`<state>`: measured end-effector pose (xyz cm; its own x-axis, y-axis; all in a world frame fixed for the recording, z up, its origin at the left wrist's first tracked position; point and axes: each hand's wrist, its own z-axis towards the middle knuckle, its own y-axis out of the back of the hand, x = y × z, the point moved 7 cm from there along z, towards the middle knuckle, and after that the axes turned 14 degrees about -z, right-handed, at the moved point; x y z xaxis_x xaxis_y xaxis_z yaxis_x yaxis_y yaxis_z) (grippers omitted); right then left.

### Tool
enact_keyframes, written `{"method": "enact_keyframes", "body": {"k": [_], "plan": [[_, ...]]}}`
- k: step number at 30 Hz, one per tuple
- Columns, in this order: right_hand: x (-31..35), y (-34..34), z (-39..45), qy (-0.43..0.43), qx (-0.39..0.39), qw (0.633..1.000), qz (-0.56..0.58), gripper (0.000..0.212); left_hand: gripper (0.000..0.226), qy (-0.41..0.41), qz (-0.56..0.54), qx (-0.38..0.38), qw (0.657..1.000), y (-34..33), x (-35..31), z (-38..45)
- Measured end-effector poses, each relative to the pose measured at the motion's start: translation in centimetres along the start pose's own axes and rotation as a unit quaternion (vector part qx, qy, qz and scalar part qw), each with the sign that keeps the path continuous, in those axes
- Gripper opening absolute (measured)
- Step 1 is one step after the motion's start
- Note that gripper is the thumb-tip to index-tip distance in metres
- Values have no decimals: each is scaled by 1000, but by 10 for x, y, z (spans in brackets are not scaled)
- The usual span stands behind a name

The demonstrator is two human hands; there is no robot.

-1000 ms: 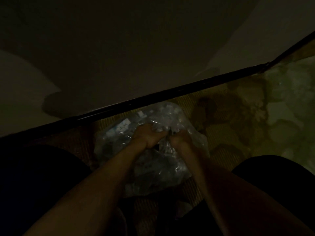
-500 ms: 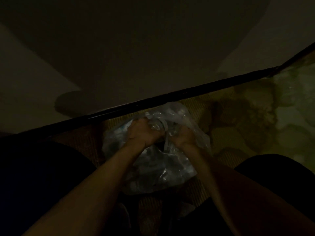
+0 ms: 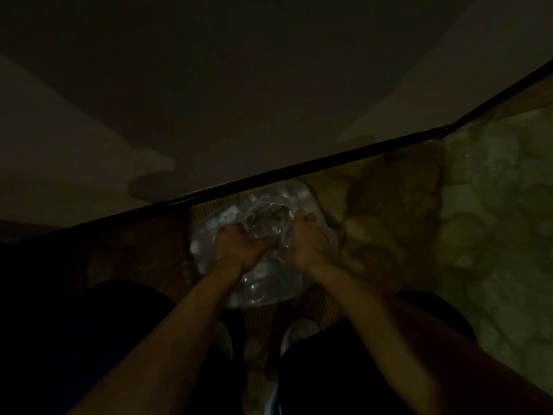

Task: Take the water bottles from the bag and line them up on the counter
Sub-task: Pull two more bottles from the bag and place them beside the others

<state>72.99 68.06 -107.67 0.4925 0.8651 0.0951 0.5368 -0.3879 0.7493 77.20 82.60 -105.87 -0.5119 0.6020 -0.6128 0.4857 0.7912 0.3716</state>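
1. Fingers of your left hand [image 3: 239, 245] are curled into the clear plastic of the bag [image 3: 263, 290], bunching it at the near-left side of the mouth. Your right hand [image 3: 309, 239] does the same on the right side, thumb up along the plastic, so both hands grip film rather than a bottle.

2. Between your two hands the bag's mouth looks pulled apart into an opening. The light is very poor, so you should treat that as likely rather than certain.

3. Your bag sits on a patterned mat [image 3: 398, 202] on the floor, just in front of your knees and close to a dark strip [image 3: 329, 160] at the foot of the wall.

4. Pale shapes inside the plastic are probably the caps and labels of the water bottles [image 3: 227, 218], packed together. How many there are cannot be told from here.

5. Done so far, by my reading: the bag is being opened, and that is all. No bottle is out of the bag or in either hand.

6. Left for you: reach in, take hold of a bottle, lift it clear of the plastic, and stand it on the counter, then repeat and keep the row straight.

7. No counter shows in this view, so you will likely have to get up or turn before any bottle can be placed.
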Motion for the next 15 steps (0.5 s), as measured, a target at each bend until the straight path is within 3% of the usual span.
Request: {"method": "enact_keyframes", "body": {"k": [4,8,11,15], "plan": [[2,46,-49,-38,-9,999,15,84,32,86,-171,-11,981,29,-17,-46],[-2,81,-90,-103,48,982,149,92,44,139,-286,-6,948,51,-47,-99],[-7,101,-125,-154,71,944,281,75,42,161,-344,0,925,69,-74,-140],[5,136,-194,-238,132,863,426,62,38,168,-405,1,899,95,-107,-196]]}}
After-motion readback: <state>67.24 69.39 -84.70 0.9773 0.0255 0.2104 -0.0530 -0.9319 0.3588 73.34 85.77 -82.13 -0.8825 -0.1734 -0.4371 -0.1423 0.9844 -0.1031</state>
